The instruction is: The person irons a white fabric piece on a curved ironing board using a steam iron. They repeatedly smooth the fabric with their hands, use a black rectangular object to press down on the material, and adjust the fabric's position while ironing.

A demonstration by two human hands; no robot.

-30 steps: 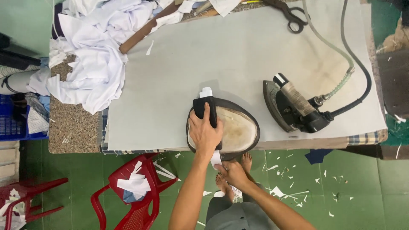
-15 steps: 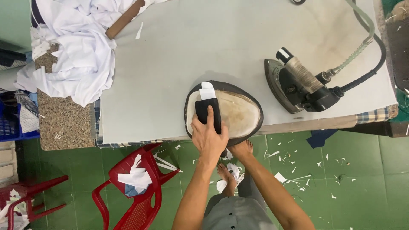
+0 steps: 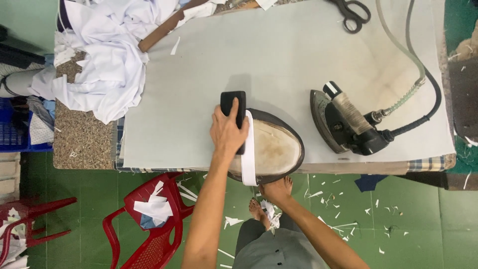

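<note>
head view: the left hand (image 3: 226, 130) presses a black block (image 3: 234, 107) beside a white strip (image 3: 248, 149) laid across the oval pad (image 3: 276, 149); the right hand (image 3: 275, 190) pinches the strip's near end. uneven pull could skew the strip off the pad.

Grey table (image 3: 279, 55) bears iron (image 3: 348, 124), scissors (image 3: 352, 12), pad (image 3: 271, 147).

A tailoring workshop: padded pressing table (image 3: 209, 60), steam iron (image 3: 348, 124), scissors (image 3: 353, 12), white fabric heap (image 3: 107, 60), floor offcuts (image 3: 348, 219).
</note>
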